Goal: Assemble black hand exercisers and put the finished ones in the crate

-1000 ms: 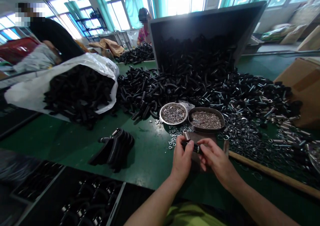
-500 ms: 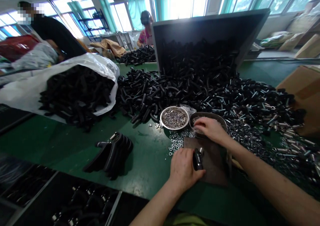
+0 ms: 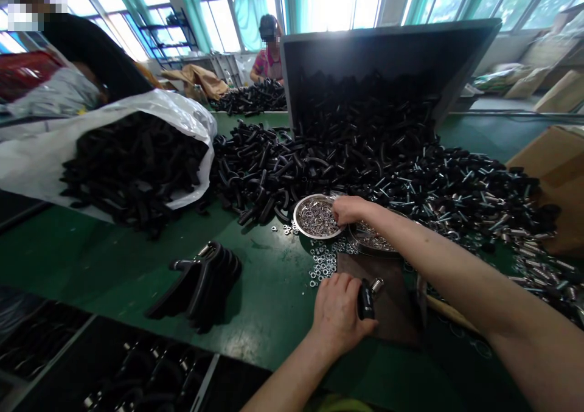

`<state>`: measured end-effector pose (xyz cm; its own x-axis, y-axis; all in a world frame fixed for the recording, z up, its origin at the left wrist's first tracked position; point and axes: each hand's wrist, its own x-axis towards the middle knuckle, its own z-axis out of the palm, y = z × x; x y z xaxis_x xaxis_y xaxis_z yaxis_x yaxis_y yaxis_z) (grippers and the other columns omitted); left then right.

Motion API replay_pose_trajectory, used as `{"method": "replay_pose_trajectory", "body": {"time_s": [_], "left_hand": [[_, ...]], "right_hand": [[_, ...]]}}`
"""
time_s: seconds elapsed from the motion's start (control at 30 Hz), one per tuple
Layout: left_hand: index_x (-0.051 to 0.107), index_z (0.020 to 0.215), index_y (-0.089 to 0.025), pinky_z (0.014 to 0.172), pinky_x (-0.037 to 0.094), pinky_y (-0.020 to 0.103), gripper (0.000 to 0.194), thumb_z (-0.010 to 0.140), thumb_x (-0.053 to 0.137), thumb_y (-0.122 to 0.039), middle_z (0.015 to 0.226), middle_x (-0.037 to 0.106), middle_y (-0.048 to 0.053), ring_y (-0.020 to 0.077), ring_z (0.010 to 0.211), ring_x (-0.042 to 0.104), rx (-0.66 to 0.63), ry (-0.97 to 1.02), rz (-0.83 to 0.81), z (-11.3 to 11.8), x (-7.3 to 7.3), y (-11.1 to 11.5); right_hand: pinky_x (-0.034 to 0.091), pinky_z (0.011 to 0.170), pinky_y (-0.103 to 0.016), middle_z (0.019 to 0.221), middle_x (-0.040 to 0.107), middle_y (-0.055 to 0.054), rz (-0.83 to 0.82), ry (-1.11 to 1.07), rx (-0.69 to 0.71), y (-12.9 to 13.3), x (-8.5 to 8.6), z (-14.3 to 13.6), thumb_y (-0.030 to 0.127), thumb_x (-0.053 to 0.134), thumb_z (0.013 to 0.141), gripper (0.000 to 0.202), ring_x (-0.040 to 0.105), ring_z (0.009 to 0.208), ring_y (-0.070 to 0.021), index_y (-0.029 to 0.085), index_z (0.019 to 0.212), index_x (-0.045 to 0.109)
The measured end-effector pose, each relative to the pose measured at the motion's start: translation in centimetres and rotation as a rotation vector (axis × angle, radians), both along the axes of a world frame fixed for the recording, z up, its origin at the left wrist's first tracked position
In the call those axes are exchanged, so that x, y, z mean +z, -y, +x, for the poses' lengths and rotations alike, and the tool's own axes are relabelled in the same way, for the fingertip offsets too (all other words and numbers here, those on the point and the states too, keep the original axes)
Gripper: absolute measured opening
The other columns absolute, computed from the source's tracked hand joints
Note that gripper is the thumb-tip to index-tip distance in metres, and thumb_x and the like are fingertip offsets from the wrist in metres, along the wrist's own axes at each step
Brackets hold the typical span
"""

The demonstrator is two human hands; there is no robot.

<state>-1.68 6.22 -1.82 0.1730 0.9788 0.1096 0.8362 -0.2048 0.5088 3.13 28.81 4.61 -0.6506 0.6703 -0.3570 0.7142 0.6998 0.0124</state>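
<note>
My left hand is wrapped round a black curved plastic part, and a metal spring sticks out of its upper end. Under that part lies a dark flat plate on the green table. My right hand reaches into a round metal dish of small metal pieces, its fingers bent together at the right rim. Whatever is between those fingertips is too small to make out. Close by, a second metal bowl of small parts is partly hidden by my right forearm. Loose nuts lie before the dish.
Several joined black parts stand on the left. Behind are a white sack of black parts, a tipped grey bin and a heap of black pieces. Springs and a cardboard box are at right. Two people are further back.
My right hand has moved left from the second bowl to the first metal dish. My left hand keeps its hold, and the black part with its spring has tilted slightly to the right.
</note>
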Motion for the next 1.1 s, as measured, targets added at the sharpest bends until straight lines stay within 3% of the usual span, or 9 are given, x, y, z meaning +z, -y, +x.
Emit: {"method": "replay_pose_trajectory", "body": {"time_s": [0.17,0.37,0.5,0.67,0.8,0.93,1.1], "left_hand": [[0.056,0.105,-0.021,0.085,0.042,0.043,0.06,0.055,0.078,-0.046,0.103,0.058,0.004,0.0257,0.096,0.051,-0.001,-0.015,-0.011,0.0,0.0,0.0],[0.057,0.103,-0.021,0.085,0.042,0.042,0.059,0.055,0.078,-0.046,0.101,0.058,0.004,0.0255,0.096,0.051,-0.002,-0.025,0.013,0.0,0.0,-0.2],[0.058,0.103,-0.02,0.083,0.042,0.04,0.058,0.055,0.078,-0.046,0.1,0.058,0.005,0.0254,0.095,0.051,-0.027,-0.038,0.016,-0.1,0.1,-0.3],[0.057,0.105,-0.021,0.084,0.041,0.04,0.061,0.055,0.079,-0.048,0.102,0.058,0.005,0.0258,0.098,0.051,-0.058,-0.043,0.029,-0.4,0.0,-0.5],[0.057,0.103,-0.02,0.083,0.042,0.039,0.059,0.056,0.079,-0.049,0.099,0.058,0.005,0.0253,0.096,0.051,-0.066,-0.061,0.023,-0.5,-0.1,-0.6],[0.056,0.102,-0.02,0.083,0.042,0.039,0.059,0.056,0.078,-0.049,0.098,0.058,0.004,0.0249,0.096,0.052,-0.067,-0.063,0.031,-0.4,-0.1,-0.5],[0.056,0.097,-0.02,0.082,0.042,0.039,0.053,0.057,0.078,-0.047,0.096,0.058,0.005,0.025,0.094,0.052,-0.056,-0.076,0.039,-0.2,-0.2,-0.3]], "right_hand": [[0.042,0.061,-0.026,0.075,0.069,-0.008,-0.026,-0.054,-0.026,-0.2,-0.4,-0.3,0.016,0.07,0.056,0.013,0.063,0.075,-0.0208,0.016,0.069,0.072],[0.043,0.066,-0.026,0.078,0.069,-0.005,0.008,-0.384,-0.104,1.1,0.6,2.4,0.017,0.058,0.072,0.013,0.062,0.075,-0.0174,0.016,0.08,0.068],[0.046,0.072,-0.024,0.091,0.069,-0.003,-0.039,-0.617,-0.161,5.1,0.3,6.1,0.022,0.05,0.082,0.02,0.062,0.081,-0.0131,0.016,0.096,0.063],[0.049,0.075,-0.028,0.087,0.068,-0.002,-0.309,-0.989,-0.296,12.5,-3.0,11.0,0.025,0.057,0.081,0.012,0.063,0.082,-0.0142,0.019,0.09,0.063],[0.05,0.077,-0.029,0.088,0.066,-0.003,-0.262,-1.024,-0.358,15.7,-5.4,12.3,0.018,0.058,0.08,0.012,0.063,0.083,-0.0148,0.019,0.092,0.061],[0.05,0.076,-0.031,0.089,0.064,-0.005,-0.076,-0.99,-0.277,16.5,-6.1,11.8,0.015,0.053,0.083,0.012,0.061,0.082,-0.0162,0.018,0.092,0.06],[0.047,0.075,-0.036,0.08,0.063,-0.009,0.193,-0.883,0.041,18.0,-7.0,11.4,0.016,0.039,0.09,0.023,0.054,0.084,-0.0213,0.016,0.088,0.063]]}}
